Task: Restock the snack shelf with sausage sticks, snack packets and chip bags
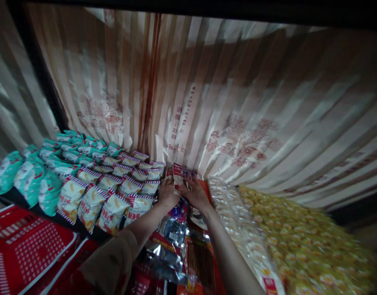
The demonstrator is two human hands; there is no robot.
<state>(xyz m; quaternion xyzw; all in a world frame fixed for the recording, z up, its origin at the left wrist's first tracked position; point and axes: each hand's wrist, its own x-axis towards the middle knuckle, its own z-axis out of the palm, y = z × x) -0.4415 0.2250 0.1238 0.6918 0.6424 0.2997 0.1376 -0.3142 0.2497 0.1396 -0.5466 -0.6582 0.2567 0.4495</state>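
Head view, dark red packet (179, 171), paler low edge, projecting above fingers, right hand (194, 194) against it, left hand (169, 194) just beside, pinch indeterminable.

shiny little dark red packet (180, 172), pale toward the bottom, kinda upright, near the curtain (225, 102)

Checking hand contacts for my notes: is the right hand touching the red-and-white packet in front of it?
Touching. The head view shows the right hand with its fingers over the lower part of the red-and-white packet, no gap visible.
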